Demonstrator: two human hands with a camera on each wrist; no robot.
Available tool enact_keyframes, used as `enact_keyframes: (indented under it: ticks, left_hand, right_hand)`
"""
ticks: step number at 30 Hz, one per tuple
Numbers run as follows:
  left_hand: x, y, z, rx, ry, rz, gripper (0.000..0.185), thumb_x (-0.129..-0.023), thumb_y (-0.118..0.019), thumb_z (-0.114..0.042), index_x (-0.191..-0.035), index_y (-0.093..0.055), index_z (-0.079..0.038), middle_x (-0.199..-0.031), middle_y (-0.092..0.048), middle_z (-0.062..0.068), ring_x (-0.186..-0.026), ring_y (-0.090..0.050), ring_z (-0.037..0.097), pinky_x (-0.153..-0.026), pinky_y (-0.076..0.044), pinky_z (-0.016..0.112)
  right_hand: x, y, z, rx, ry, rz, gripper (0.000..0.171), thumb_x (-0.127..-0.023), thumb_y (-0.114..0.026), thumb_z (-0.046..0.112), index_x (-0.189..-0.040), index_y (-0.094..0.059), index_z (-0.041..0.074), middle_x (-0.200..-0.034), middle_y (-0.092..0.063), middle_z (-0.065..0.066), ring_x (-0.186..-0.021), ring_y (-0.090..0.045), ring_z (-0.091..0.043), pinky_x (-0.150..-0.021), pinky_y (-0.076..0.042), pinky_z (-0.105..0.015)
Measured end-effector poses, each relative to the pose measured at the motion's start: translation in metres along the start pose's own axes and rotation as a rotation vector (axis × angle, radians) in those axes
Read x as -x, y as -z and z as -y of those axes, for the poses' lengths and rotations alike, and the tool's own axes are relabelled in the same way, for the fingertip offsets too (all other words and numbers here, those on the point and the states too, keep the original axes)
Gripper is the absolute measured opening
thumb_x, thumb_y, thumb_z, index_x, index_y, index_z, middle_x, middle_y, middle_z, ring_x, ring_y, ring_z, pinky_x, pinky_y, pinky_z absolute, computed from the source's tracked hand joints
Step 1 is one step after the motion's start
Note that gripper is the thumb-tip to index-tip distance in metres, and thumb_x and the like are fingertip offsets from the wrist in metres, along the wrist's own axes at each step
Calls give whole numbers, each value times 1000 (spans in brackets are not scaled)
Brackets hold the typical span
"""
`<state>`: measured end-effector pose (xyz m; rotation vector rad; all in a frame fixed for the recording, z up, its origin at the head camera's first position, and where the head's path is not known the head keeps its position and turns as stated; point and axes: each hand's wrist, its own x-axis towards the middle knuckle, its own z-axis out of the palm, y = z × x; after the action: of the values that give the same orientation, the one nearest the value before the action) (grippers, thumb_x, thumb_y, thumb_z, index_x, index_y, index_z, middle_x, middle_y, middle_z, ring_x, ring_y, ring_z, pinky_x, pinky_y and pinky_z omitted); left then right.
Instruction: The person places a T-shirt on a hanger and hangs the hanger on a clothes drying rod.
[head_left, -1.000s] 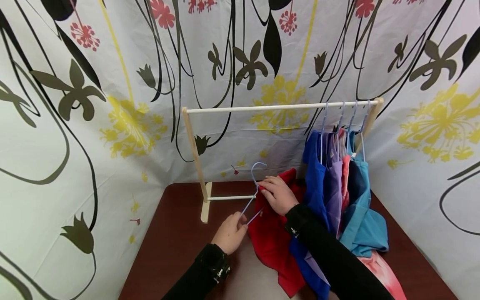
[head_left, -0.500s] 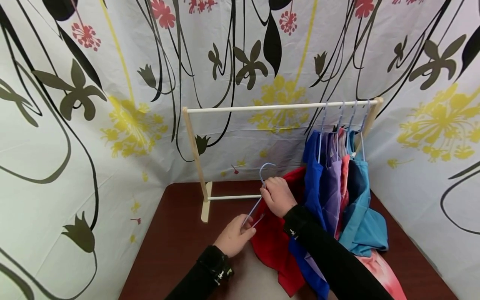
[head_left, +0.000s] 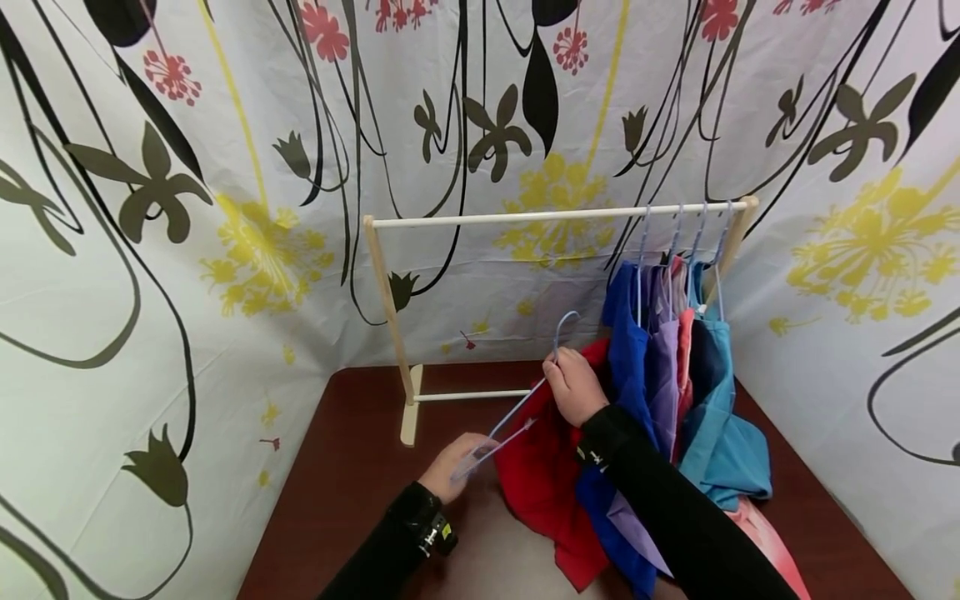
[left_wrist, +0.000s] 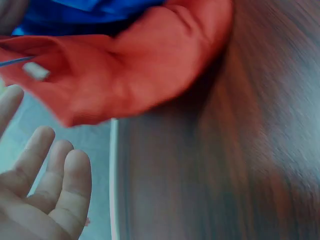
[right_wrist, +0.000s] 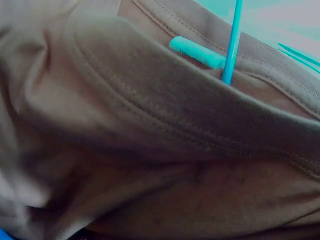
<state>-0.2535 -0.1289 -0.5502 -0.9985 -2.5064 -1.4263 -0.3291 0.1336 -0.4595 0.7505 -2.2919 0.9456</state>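
Note:
My right hand (head_left: 576,387) grips a light purple-blue clothes hanger (head_left: 517,407) just below its hook. One end of the hanger is inside the neck of a red shirt (head_left: 551,483), below my right hand; its other end sticks out to the left. Behind that free end is my left hand (head_left: 455,468). Its fingers (left_wrist: 75,185) are extended and apart in the left wrist view; whether they touch the hanger I cannot tell. In the right wrist view, the hanger's bar (right_wrist: 232,45) enters the collar (right_wrist: 165,112) beside a small tag (right_wrist: 197,51).
A wooden clothes rack (head_left: 480,219) stands on the dark brown table (head_left: 330,500). At its right end hang a blue garment (head_left: 626,333), a purple one (head_left: 663,379), a pink one and a teal one (head_left: 712,392) on hangers. A flowered curtain (head_left: 247,358) surrounds the table.
My right hand has moved right with the hanger, whose hook has shifted right and up. My left hand's fingers have let go of the hanger's lower part and straightened.

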Motion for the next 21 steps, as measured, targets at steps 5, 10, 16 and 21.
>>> enact_keyframes:
  ticks: [5,10,16,21]
  left_hand:
    - [-4,-17,-6,-122,148,131,53,-95,-47,0,-145,-56,-15,-142,-52,6,-132,-47,23,-108,-38,42]
    - [-5,-28,-11,-266,315,171,46,-100,-50,-12,-146,-54,-14,-144,-53,6,-133,-48,23,-108,-40,44]
    - [-1,-32,-13,-332,340,22,42,-103,-56,-21,-145,-55,-17,-137,-59,3,-100,-63,18,-95,-50,40]
    - [0,-32,-15,-401,274,-88,38,-103,-59,-22,-140,-60,-11,-138,-61,7,-128,-56,25,-103,-45,44]
  right_hand:
    - [1,0,0,-27,-27,-27,20,-104,-49,10,-88,-60,5,-84,-57,-8,-84,-54,-30,-79,-41,-44]
    - [0,1,2,-30,-8,-41,19,-103,-51,7,-87,-60,4,-84,-57,-10,-83,-55,-31,-79,-41,-45]
    - [-2,5,4,-28,-46,-59,19,-104,-51,8,-88,-60,2,-85,-58,-11,-84,-55,-32,-80,-42,-46]
    - [-2,7,2,-25,-60,-60,18,-103,-51,7,-89,-61,2,-86,-59,-12,-87,-56,-34,-82,-42,-47]
